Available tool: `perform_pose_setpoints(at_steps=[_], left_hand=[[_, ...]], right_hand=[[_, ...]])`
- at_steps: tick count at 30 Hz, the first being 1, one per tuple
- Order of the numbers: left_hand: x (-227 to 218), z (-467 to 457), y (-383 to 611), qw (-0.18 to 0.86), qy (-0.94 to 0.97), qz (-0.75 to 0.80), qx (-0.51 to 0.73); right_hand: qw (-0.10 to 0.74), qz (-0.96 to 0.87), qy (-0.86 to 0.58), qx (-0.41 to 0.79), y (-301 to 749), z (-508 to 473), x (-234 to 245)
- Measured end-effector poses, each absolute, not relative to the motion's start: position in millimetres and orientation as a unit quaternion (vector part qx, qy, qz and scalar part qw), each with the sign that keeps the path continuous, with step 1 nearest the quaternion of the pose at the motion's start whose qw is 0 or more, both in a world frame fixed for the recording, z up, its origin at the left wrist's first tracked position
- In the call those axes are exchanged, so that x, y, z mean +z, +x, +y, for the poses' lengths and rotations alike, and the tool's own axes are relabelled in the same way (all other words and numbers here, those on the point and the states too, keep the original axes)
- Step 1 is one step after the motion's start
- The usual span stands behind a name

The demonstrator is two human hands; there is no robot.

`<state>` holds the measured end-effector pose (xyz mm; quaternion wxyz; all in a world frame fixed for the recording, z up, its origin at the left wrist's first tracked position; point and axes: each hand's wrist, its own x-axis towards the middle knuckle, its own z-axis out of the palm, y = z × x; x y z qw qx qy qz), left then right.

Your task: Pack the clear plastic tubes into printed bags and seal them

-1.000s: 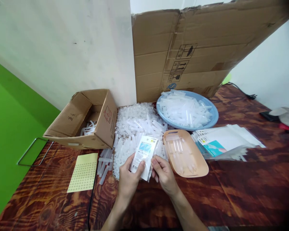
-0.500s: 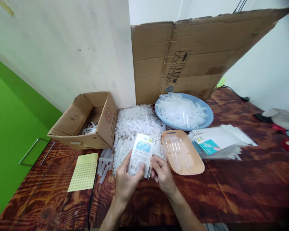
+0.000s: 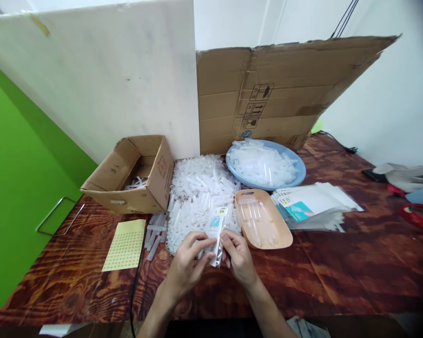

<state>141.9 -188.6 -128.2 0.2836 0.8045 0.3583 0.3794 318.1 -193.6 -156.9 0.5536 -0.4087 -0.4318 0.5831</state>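
A clear plastic packet with a printed card inside is held upright and turned partly edge-on, its card showing a blue picture and small print. My right hand pinches its right edge near the bottom. From the left, my left hand has thumb and fingertips closed on the packet's lower left side. Behind both hands spreads a pile of small translucent plastic tubes and pieces. Just right of the packet sits a peach tray holding several clear tubes.
A blue basin heaped with translucent pieces stands at the back. Flat packets with cards lie right of the tray. On the left are an open cardboard box and a yellow sticker sheet. A large cardboard sheet leans behind.
The packet has turned from facing me to nearly edge-on. My left hand has shifted its grip on it, while my right hand keeps its pinch. The camera view has shifted slightly.
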Motion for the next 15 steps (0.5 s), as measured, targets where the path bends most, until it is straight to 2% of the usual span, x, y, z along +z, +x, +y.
perform_pose_setpoints(at_steps=[8, 15], left_hand=[[-107, -193, 144, 0.416, 0.737, 0.413, 0.337], [-86, -185, 140, 0.443, 0.746, 0.392, 0.308]], right_hand=[[0.510, -0.501, -0.419, 0.560, 319, -198, -142], [0.482, -0.555, -0.426, 0.527, 318, -195, -138]])
